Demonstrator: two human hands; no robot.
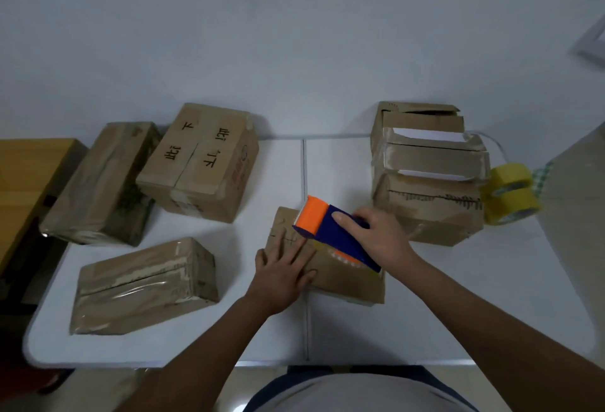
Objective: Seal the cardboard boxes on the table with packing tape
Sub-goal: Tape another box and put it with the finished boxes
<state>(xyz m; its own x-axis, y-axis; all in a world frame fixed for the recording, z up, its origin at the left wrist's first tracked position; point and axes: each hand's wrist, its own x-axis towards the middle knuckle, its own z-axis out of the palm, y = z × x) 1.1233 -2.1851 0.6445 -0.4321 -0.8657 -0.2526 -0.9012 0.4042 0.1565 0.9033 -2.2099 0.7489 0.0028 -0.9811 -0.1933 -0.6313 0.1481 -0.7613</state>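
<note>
With the left hand [284, 272] pressing flat on the small box [340, 275] under both hands, the right hand [381, 235] grips the tape dispenser [330, 231] atop it (tape could wrinkle if the box slides).

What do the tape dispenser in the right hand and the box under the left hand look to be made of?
Tape dispenser: seems to be hard plastic, matte, in solid orange and dark blue with crisp moulded edges. Box: brown cardboard, dull and creased, with worn edges. The left hand presses flat on it; the right hand grips the dispenser.
</note>
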